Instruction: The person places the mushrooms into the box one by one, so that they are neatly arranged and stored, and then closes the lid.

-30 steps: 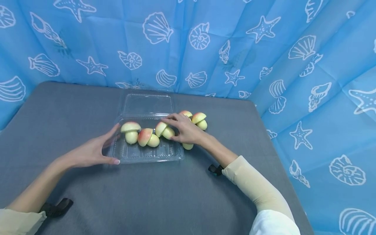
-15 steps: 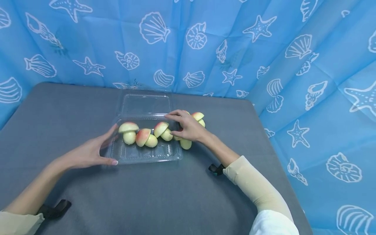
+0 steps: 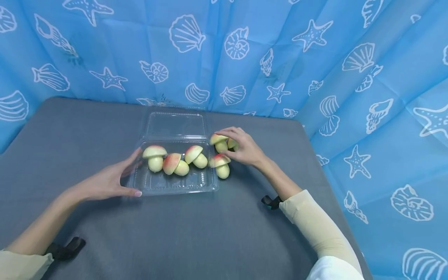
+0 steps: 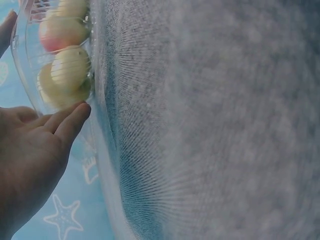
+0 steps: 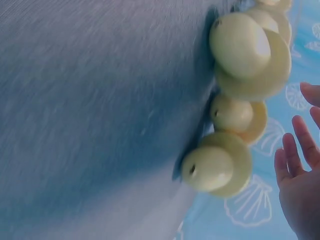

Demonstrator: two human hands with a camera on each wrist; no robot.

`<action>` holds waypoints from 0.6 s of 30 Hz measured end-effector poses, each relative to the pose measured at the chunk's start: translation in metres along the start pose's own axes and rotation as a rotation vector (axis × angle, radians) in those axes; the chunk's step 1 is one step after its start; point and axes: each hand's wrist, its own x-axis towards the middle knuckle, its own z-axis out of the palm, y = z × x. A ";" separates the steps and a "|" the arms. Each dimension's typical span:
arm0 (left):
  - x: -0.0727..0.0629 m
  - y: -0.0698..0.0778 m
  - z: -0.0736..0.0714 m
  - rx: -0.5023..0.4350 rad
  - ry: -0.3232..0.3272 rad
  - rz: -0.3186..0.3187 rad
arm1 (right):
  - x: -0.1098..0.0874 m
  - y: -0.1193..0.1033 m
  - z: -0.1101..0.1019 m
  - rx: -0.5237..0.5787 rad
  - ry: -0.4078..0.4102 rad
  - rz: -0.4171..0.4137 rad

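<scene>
Three toy mushrooms (image 3: pixel 175 164) with reddish caps and pale yellow-green stems lie in a row inside a clear plastic box (image 3: pixel 164 189). My left hand (image 3: pixel 109 180) is at the box's left side, thumb near the front corner and straight fingers along the end wall. Outside the box, right of it, lies another mushroom (image 3: pixel 222 170), with two more behind it, including a far mushroom (image 3: pixel 220 145). My right hand (image 3: pixel 247 148) hovers over these with thumb and fingers apart, partly covering the rearmost. In the right wrist view, its fingers (image 5: pixel 301 136) are spread, holding nothing.
The box's transparent lid (image 3: pixel 176 124) lies folded back behind it. A grey cloth (image 3: pixel 182 233) covers the table. A blue curtain (image 3: pixel 217 46) printed with shells and starfish hangs along the back and right edges.
My right hand has lifted off the third mushroom in the box and moved right, over the mushrooms outside. My left hand keeps its place at the box.
</scene>
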 end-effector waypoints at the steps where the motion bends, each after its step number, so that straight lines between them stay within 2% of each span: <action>1: 0.000 0.000 0.000 0.000 0.000 -0.001 | -0.002 0.002 -0.002 -0.001 0.011 0.005; 4: 0.000 0.000 -0.001 -0.004 -0.003 -0.002 | -0.008 0.007 -0.009 -0.014 0.027 0.036; 8: 0.000 0.001 -0.002 -0.016 -0.005 -0.003 | -0.015 0.014 -0.015 -0.028 0.009 0.074; 18: 0.001 0.001 -0.001 -0.015 -0.008 0.002 | -0.026 0.031 -0.023 -0.005 -0.008 0.099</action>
